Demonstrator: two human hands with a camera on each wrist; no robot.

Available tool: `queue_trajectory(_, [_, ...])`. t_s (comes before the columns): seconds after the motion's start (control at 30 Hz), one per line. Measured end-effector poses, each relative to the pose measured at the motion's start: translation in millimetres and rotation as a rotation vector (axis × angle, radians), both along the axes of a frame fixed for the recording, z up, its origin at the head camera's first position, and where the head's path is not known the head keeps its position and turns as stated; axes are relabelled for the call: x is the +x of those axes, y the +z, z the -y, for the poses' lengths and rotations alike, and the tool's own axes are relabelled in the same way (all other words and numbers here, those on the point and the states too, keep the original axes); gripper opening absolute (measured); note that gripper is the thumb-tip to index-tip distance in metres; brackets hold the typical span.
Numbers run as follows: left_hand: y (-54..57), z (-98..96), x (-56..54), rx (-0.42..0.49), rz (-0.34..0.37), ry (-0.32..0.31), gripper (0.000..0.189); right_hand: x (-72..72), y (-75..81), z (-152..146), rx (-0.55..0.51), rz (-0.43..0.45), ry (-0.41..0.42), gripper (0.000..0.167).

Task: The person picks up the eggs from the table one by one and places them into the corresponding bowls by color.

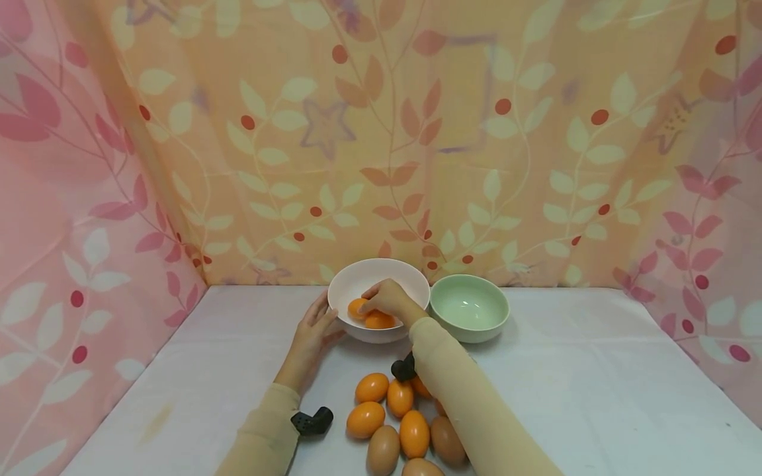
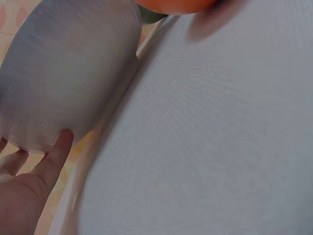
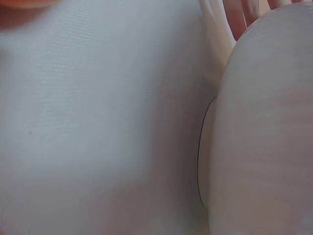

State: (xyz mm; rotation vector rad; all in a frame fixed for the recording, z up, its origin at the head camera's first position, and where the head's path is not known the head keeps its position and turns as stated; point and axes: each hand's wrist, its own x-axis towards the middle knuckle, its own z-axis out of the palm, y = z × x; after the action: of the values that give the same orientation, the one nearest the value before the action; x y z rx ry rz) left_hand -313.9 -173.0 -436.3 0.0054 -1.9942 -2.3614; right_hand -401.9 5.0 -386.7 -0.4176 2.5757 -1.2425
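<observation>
A pale pinkish-white bowl (image 1: 348,281) stands at the back of the table, with orange eggs (image 1: 379,321) inside it. My left hand (image 1: 312,330) rests against the bowl's left side; in the left wrist view its fairly straight fingers (image 2: 57,154) touch the outer wall. My right hand (image 1: 389,299) reaches inside from the right, fingertips and thumb pinching an orange egg (image 1: 356,309) near the bottom. The right hand itself is out of the right wrist view, where the bowl's outer wall (image 3: 264,127) fills one side.
A light green bowl (image 1: 470,307) sits just right of the pale one. Several orange eggs (image 1: 366,420) and brown eggs (image 1: 383,450) lie on the white tablecloth (image 1: 595,383) in front, partly hidden by the right sleeve (image 1: 470,396). Patterned curtain (image 1: 381,132) hangs behind.
</observation>
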Motion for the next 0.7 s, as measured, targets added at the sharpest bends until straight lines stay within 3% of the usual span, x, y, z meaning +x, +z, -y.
queue_trajectory(0.43, [-1.9, -3.1, 1.7, 0.004, 0.000, 0.011, 0.058, 2.4, 1.9, -7, 0.012, -0.009, -0.019, 0.032])
queue_trajectory(0.57, [-1.6, -2.3, 0.9, -0.002, 0.007, 0.018, 0.058, 7.5, 17.0, -11, -0.008, -0.008, -0.018, 0.034])
queue_trajectory(0.7, [-0.9, -1.0, 1.6, 0.007, 0.009, 0.021, 0.059, 16.6, 38.5, -17, -0.106, -0.012, 0.012, 0.037])
